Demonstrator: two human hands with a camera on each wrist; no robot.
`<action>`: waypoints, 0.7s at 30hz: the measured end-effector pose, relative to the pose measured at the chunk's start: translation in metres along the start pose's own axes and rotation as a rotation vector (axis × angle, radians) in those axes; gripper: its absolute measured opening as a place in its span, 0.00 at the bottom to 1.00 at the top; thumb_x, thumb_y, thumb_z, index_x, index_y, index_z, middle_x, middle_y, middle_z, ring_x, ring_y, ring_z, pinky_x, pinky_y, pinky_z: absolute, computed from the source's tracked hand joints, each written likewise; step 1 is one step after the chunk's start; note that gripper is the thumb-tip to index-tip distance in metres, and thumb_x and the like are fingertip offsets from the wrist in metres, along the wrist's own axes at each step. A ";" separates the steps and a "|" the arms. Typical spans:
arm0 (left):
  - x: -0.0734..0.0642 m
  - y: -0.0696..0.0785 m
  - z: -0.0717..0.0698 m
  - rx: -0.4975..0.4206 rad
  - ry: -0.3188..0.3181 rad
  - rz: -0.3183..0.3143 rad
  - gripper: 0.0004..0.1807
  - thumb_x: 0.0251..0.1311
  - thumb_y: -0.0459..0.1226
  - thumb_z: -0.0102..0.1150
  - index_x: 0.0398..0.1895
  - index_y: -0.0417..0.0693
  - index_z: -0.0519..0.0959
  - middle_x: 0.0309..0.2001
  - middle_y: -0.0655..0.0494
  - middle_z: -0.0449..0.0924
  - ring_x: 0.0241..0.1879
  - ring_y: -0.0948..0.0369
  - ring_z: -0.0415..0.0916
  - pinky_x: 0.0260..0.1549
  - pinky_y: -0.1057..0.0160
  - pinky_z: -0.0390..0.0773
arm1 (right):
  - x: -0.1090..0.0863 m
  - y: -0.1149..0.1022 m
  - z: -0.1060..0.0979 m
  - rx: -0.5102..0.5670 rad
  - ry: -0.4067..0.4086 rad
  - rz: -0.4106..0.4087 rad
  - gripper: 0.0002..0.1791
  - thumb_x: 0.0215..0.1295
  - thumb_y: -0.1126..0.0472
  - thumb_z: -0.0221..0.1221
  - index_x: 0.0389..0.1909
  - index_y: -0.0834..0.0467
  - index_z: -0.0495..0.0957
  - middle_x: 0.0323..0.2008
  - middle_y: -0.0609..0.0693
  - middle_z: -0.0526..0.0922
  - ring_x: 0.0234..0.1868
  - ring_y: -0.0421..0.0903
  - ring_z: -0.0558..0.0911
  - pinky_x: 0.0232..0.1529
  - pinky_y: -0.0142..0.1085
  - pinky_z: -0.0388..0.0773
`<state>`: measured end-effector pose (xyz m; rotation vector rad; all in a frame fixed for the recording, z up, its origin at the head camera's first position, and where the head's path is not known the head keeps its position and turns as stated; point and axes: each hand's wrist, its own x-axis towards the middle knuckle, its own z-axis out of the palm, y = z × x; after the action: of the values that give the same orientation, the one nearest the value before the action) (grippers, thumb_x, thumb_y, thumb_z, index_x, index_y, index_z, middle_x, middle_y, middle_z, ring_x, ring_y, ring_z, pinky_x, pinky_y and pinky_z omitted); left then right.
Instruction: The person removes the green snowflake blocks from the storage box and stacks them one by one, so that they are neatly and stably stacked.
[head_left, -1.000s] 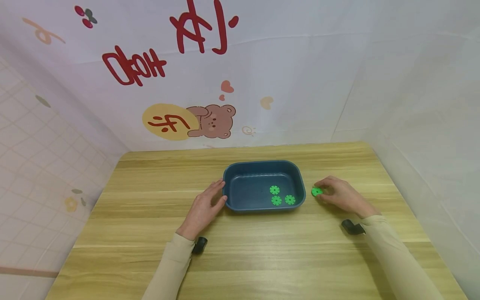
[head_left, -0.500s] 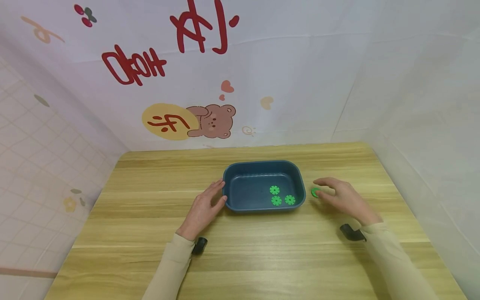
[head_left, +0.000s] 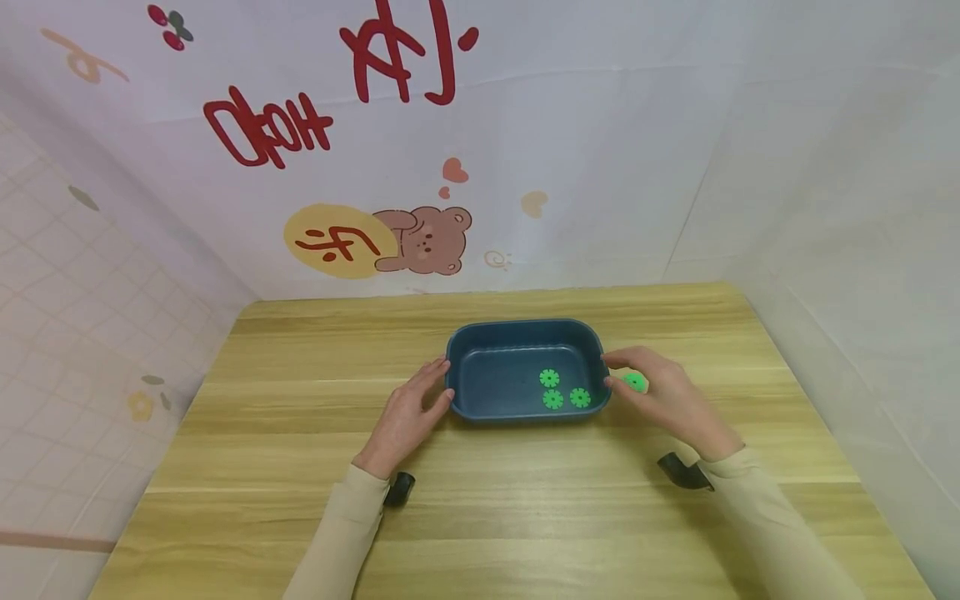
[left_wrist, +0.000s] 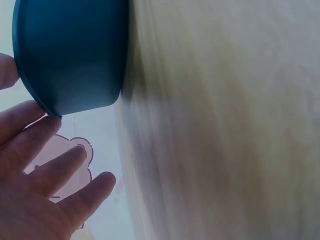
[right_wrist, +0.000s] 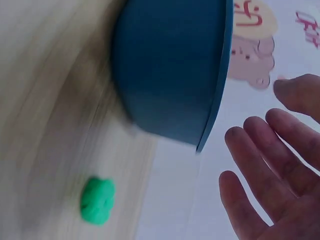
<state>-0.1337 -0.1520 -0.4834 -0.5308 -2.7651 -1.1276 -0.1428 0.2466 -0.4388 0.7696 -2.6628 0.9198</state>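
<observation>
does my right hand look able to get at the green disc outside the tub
Likely yes: your right hand seems to hold nothing, and the green disc lies on the table close to it, with nothing seen on top.

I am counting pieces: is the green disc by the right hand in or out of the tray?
Out: the green disc lies on the table beside the blue tray; the right wrist view shows them apart.
</observation>
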 end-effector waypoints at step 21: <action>0.000 0.001 -0.002 0.011 -0.009 -0.006 0.28 0.69 0.48 0.54 0.69 0.48 0.68 0.70 0.56 0.63 0.71 0.59 0.55 0.66 0.53 0.60 | 0.049 -0.033 0.037 -0.240 -0.387 -0.149 0.23 0.58 0.54 0.69 0.53 0.59 0.80 0.49 0.50 0.81 0.47 0.46 0.82 0.43 0.42 0.81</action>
<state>-0.1339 -0.1529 -0.4812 -0.5279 -2.7804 -1.1137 -0.1676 0.1818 -0.4331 1.1650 -2.9111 0.4367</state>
